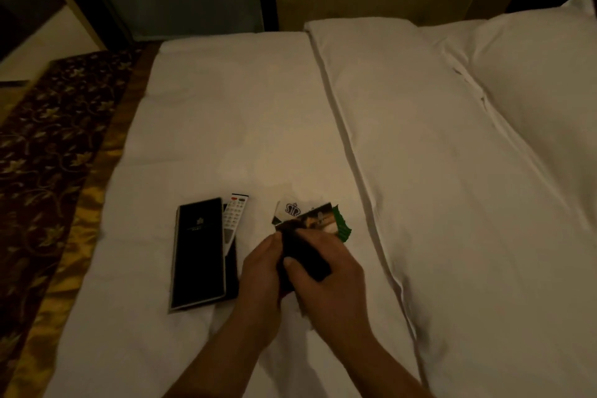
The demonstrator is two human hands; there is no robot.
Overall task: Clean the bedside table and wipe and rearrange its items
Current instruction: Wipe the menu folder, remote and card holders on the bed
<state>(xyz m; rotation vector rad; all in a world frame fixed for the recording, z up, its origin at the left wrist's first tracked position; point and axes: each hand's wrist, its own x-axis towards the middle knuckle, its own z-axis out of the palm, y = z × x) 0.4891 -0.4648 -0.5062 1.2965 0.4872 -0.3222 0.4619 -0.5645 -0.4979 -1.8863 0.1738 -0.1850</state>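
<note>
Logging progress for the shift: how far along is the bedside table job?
Done: black folder and remote lie set aside on the bed. In hand: left hand and right hand both grip a dark object by the cards. Left: returning these items; the table is out of view, so its state is unknown.

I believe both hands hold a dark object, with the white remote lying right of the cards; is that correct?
Not quite: the head view shows the white remote left of the cards; the left hand and right hand do hold the dark object.
</note>
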